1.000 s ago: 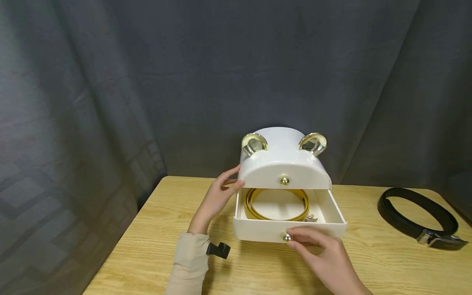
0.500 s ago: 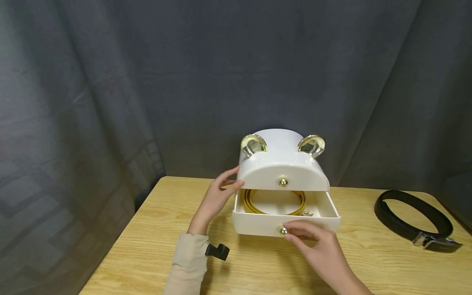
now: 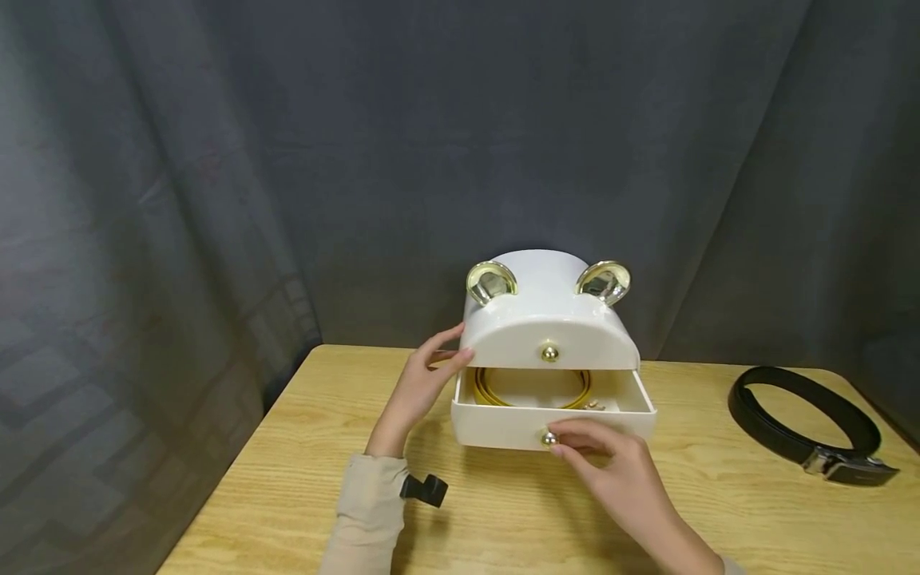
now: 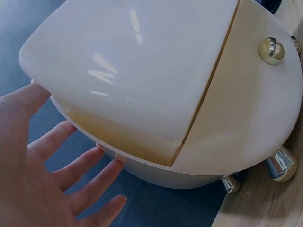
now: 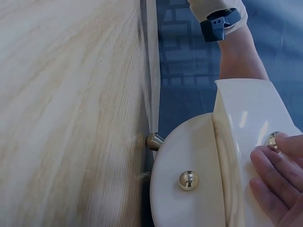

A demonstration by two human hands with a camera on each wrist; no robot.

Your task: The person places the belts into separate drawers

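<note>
Drawer (image 3: pixel 496 427): yellow coil (image 3: pixel 483 389), small trinket (image 3: pixel 593 406) at four o'clock
Right hand (image 3: pixel 611 463): pinches knob (image 3: pixel 548 438)
Left hand (image 3: pixel 420 383): straight-fingered against box (image 3: pixel 546 307), nine o'clock

Smooth drawer box (image 3: pixel 541 291) — glossy plastic, mirror-shiny metallic lower knob (image 3: pixel 549 438), wood-grained tabletop (image 3: pixel 309 423), matt cloth curtain (image 3: pixel 431 160)

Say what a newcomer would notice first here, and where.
Probably the white box with gold ears, just right of the head view's centre, left hand at its side, right hand pinching the lower knob. Its open drawer holds a coiled yellow strap. Farther right lies a coiled black belt.
</note>
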